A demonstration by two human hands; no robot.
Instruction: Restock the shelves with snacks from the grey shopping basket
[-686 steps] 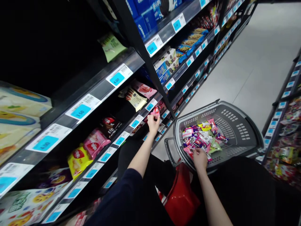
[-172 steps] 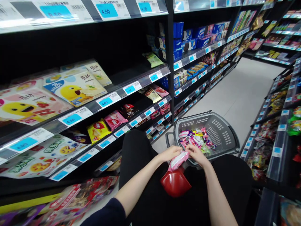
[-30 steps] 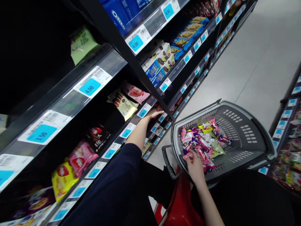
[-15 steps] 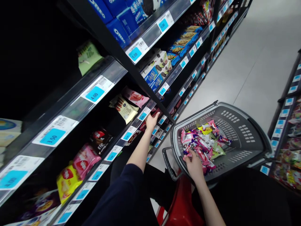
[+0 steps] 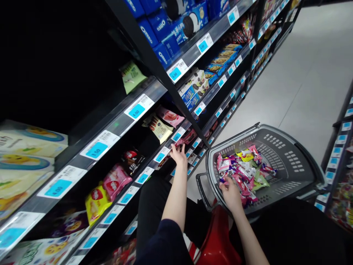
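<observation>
My left hand (image 5: 179,154) reaches to the front edge of the lower shelf, fingers spread and nothing seen in them. Just beyond its fingertips are dark red and pink packets (image 5: 189,136), partly hidden by the shelf edge. Above it lie a cream Franzzi packet (image 5: 160,129) and a pink packet (image 5: 171,117). My right hand (image 5: 233,195) is over the near left side of a grey shopping basket (image 5: 299,162), its fingers closed on a small wrapped candy in a heap of colourful wrapped candies (image 5: 244,171). The fingers partly hide the held one.
Blue Oreo boxes (image 5: 162,25) fill the upper shelf ahead. Yellow (image 5: 96,204) and pink (image 5: 117,180) snack packets lie on the left shelf. A red glossy object (image 5: 220,239) stands below the basket. Grey aisle floor (image 5: 278,81) stretches ahead, with another shelf (image 5: 338,151) at right.
The view has shifted, so shelves and basket appear farther right and lower. My left hand has drawn back slightly along the shelf edge, its fingers still spread. My right hand stays at the candies.
</observation>
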